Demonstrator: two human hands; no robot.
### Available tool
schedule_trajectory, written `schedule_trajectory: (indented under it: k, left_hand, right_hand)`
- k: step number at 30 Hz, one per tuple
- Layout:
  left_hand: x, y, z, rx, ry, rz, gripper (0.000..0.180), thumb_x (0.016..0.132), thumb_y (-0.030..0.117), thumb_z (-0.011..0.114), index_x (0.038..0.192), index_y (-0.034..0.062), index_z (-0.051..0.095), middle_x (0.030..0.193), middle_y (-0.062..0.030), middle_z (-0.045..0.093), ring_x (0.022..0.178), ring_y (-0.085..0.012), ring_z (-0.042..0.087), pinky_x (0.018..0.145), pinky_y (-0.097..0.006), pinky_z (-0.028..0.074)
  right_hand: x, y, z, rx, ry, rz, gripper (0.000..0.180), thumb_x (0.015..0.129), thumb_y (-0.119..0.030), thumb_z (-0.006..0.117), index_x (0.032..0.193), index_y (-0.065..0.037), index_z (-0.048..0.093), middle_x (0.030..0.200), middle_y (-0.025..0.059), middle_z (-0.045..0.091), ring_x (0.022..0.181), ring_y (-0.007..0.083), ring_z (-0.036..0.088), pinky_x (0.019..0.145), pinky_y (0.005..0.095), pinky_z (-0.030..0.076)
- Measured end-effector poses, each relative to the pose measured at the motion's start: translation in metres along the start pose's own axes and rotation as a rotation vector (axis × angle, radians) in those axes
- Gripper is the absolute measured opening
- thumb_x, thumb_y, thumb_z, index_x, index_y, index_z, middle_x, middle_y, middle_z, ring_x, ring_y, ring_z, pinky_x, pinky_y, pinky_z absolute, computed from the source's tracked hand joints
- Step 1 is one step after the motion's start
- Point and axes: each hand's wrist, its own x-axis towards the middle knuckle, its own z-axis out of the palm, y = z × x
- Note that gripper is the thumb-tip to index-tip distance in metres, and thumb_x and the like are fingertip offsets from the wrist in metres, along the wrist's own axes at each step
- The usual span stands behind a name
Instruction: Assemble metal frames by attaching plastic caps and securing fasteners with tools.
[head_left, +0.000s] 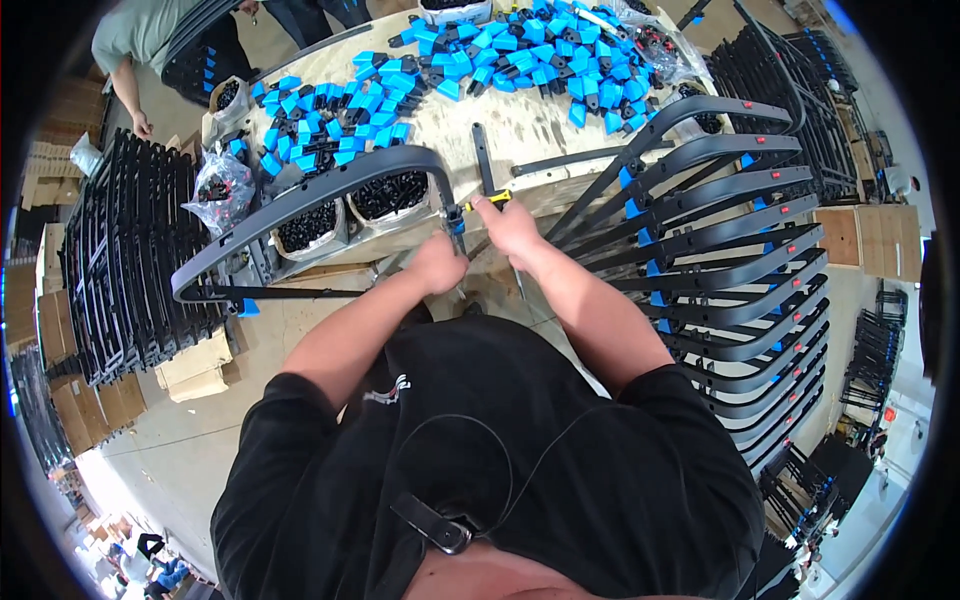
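A black bent-tube frame (300,192) lies across the near left of the workbench, its curved end coming down in front of me. My left hand (440,266) is closed around that end, just below a small blue piece (459,227) on the tube. In the fingers of my right hand (512,232) is a hand tool with a yellow-and-black handle (489,201). It points left, and its tip is at the tube beside the blue piece; its exact kind is unclear. Beyond my right hand a flat black bar (482,158) rests on the bench.
Many blue-and-black plastic parts (545,55) are heaped across the workbench (450,125). Bins of small black parts (390,195) stand along its near edge. Stacked black frames flank me at right (740,260) and left (130,250). Another person's hand (142,126) is at far left.
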Motion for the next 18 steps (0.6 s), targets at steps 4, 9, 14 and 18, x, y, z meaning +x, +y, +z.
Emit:
schedule_trajectory:
  k: [4, 9, 14, 18]
  left_hand:
    - [0.008, -0.001, -0.031, -0.728, -0.383, -0.005, 0.030, 0.093, 0.023, 0.061, 0.107, -0.0036, 0.057, 0.087, -0.0128, 0.069, 0.080, -0.0236, 0.070, 0.070, -0.037, 0.058]
    - [0.007, -0.008, -0.016, -0.257, -0.247, -0.005, 0.035, 0.093, 0.027, 0.061, 0.102, -0.0068, 0.057, 0.086, -0.0147, 0.070, 0.083, -0.0225, 0.072, 0.070, -0.036, 0.057]
    - [0.000, 0.020, -0.012, -0.009, -0.017, -0.085, 0.029, 0.092, 0.025, 0.063, 0.093, -0.0043, 0.060, 0.081, -0.0112, 0.069, 0.076, -0.0201, 0.071, 0.061, -0.033, 0.053]
    - [-0.014, 0.006, 0.010, -0.266, 0.069, 0.088, 0.017, 0.089, 0.017, 0.064, 0.090, 0.0000, 0.063, 0.075, -0.0068, 0.067, 0.063, -0.0181, 0.066, 0.054, -0.032, 0.050]
  right_hand:
    - [0.002, 0.002, 0.001, -0.055, 0.014, -0.055, 0.060, 0.092, -0.049, 0.067, 0.084, 0.011, 0.067, 0.073, 0.0209, 0.067, 0.067, 0.0295, 0.067, 0.063, 0.0435, 0.049]
    - [-0.008, -0.007, -0.001, 0.012, -0.023, -0.086, 0.050, 0.094, -0.042, 0.068, 0.083, 0.007, 0.067, 0.069, 0.0080, 0.063, 0.062, 0.0149, 0.054, 0.058, 0.0394, 0.044]
    - [0.006, 0.019, 0.008, 0.158, 0.034, -0.191, 0.055, 0.093, -0.045, 0.067, 0.087, 0.009, 0.069, 0.079, 0.0243, 0.070, 0.072, 0.0314, 0.070, 0.065, 0.0425, 0.051]
    - [-0.001, 0.001, 0.002, 0.074, 0.021, -0.150, 0.057, 0.093, -0.047, 0.066, 0.087, 0.010, 0.069, 0.077, 0.0250, 0.069, 0.072, 0.0339, 0.070, 0.066, 0.0453, 0.051]
